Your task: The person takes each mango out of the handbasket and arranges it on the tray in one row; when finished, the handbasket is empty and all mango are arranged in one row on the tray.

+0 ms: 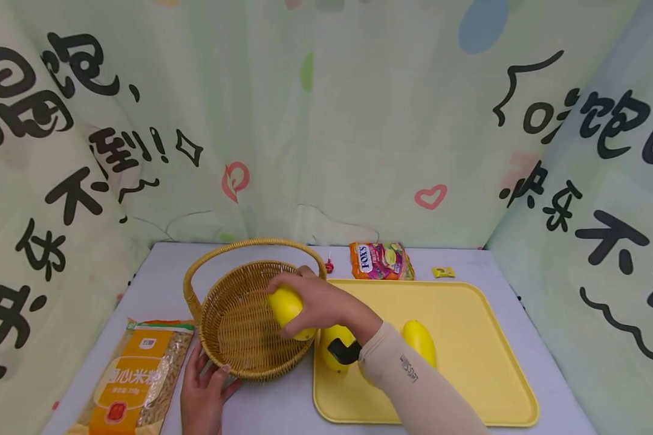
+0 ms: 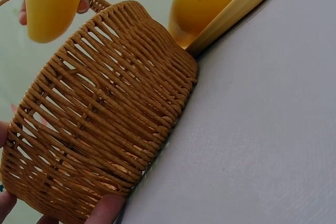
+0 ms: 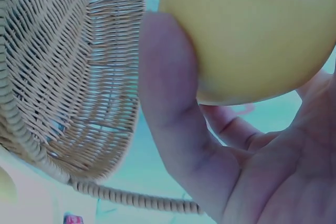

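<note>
My right hand [image 1: 318,300] grips a yellow mango [image 1: 285,305] over the right side of a round wicker basket [image 1: 239,362]. In the right wrist view, thumb and fingers wrap the mango [image 3: 252,35] beside the basket [image 3: 113,77]. My left hand [image 1: 204,389] holds the basket's near left wall, with fingertips on the weave in the left wrist view. Bare weave shows inside the basket. To its right, one mango [image 1: 334,353] lies on a yellow tray [image 1: 457,302], partly hidden by the right wrist's black strap. Another mango [image 1: 420,341] lies farther right, partly behind my sleeve.
A bag of puffed grain [image 1: 136,377] lies left of the basket. Behind the tray are a Fox's candy bag [image 1: 381,261], a small yellow packet [image 1: 443,272] and a red lollipop [image 1: 329,264]. The basket's tall arched handle [image 1: 261,242] stands up. Printed curtains surround the table.
</note>
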{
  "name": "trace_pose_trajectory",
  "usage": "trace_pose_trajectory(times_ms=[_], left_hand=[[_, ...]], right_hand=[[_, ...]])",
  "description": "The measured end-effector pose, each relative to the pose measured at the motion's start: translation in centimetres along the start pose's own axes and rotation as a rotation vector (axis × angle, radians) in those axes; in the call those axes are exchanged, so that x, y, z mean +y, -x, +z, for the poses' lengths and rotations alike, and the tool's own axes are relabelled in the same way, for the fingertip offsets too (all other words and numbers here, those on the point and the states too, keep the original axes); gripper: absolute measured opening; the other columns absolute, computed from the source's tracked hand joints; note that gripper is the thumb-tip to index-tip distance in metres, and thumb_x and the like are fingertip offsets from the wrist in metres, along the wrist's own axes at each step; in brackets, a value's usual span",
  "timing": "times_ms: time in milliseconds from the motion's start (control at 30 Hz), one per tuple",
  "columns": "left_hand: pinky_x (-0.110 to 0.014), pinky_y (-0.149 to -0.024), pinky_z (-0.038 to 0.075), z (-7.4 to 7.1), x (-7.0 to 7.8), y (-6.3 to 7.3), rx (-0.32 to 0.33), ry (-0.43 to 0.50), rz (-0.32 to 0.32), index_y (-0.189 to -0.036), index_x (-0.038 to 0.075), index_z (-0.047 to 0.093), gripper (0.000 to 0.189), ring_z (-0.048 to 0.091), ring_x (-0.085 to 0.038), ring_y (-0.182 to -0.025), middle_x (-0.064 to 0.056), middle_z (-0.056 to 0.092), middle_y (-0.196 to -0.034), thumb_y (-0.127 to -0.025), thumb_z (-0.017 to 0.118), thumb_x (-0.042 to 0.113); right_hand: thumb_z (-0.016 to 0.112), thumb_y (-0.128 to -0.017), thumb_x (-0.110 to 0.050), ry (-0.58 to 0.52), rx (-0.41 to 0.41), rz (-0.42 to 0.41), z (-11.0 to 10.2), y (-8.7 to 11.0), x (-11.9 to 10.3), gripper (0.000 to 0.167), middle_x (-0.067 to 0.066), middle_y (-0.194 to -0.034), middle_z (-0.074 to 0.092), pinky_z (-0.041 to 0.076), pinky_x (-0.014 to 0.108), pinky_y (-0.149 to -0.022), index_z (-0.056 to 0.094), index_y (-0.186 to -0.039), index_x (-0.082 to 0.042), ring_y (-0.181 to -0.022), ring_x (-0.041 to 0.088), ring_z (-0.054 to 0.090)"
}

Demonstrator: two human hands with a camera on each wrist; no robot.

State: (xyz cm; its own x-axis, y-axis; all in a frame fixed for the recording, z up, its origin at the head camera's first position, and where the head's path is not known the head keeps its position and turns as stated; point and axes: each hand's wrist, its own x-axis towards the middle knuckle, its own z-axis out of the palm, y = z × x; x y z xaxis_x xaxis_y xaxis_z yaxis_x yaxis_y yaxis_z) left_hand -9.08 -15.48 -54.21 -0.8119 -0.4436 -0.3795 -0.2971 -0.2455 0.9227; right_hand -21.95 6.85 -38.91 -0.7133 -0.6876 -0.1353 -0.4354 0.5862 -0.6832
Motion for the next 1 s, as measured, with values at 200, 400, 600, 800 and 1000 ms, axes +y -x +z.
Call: trace_pose_trajectory(times_ms=[200, 400, 600, 800, 1000], left_hand=[[-0.049, -0.090, 0.067, 0.1, -0.1, 0.0, 0.008, -0.001, -0.006, -0.172, 0.033, 0.011, 0.087, 0.042, -0.041, -0.149, -0.014, 0.018, -0.177, -0.101, 0.054, 0.006], [-0.052, -0.093, 0.065, 0.2, 0.0, 0.0, 0.008, 0.000, -0.009, -0.172, 0.033, 0.009, 0.088, 0.041, -0.042, -0.150, -0.014, 0.016, -0.177, -0.102, 0.054, 0.006], [-0.053, -0.093, 0.065, 0.2, 0.0, 0.0, 0.014, -0.008, -0.012, -0.172, 0.032, 0.010, 0.088, 0.041, -0.042, -0.150, -0.015, 0.017, -0.177, -0.100, 0.054, 0.007], [-0.053, -0.092, 0.066, 0.3, 0.0, 0.1, 0.017, -0.011, -0.009, -0.172, 0.031, 0.010, 0.087, 0.041, -0.043, -0.150, -0.016, 0.016, -0.177, -0.101, 0.053, 0.007], [-0.054, -0.091, 0.066, 0.4, 0.0, 0.1, 0.020, -0.009, -0.007, -0.172, 0.031, 0.009, 0.087, 0.041, -0.043, -0.149, -0.017, 0.016, -0.177, -0.101, 0.053, 0.006]], right_hand=[[0.086, -0.076, -0.030, -0.051, 0.031, -0.024, -0.7, 2.0, 0.8, 0.065, 0.011, -0.131, 0.048, 0.058, 0.030, -0.077, 0.057, -0.135, -0.033, -0.104, 0.025, 0.056], [0.086, -0.075, -0.029, -0.121, 0.036, -0.031, -1.3, 4.4, 1.3, 0.066, 0.006, -0.133, 0.047, 0.059, 0.033, -0.082, 0.057, -0.134, -0.035, -0.105, 0.025, 0.058], [0.086, -0.075, -0.027, -0.150, 0.083, -0.019, -1.9, 7.0, 2.3, 0.065, 0.007, -0.138, 0.047, 0.059, 0.033, -0.084, 0.058, -0.134, -0.033, -0.106, 0.025, 0.059], [0.087, -0.076, -0.026, -0.157, 0.157, -0.025, -2.4, 10.0, 3.8, 0.065, 0.007, -0.136, 0.049, 0.060, 0.034, -0.081, 0.058, -0.134, -0.030, -0.108, 0.028, 0.055], [0.089, -0.075, -0.027, -0.171, 0.227, -0.017, -2.8, 12.5, 5.4, 0.066, 0.007, -0.138, 0.049, 0.059, 0.033, -0.080, 0.058, -0.133, -0.030, -0.111, 0.031, 0.052]])
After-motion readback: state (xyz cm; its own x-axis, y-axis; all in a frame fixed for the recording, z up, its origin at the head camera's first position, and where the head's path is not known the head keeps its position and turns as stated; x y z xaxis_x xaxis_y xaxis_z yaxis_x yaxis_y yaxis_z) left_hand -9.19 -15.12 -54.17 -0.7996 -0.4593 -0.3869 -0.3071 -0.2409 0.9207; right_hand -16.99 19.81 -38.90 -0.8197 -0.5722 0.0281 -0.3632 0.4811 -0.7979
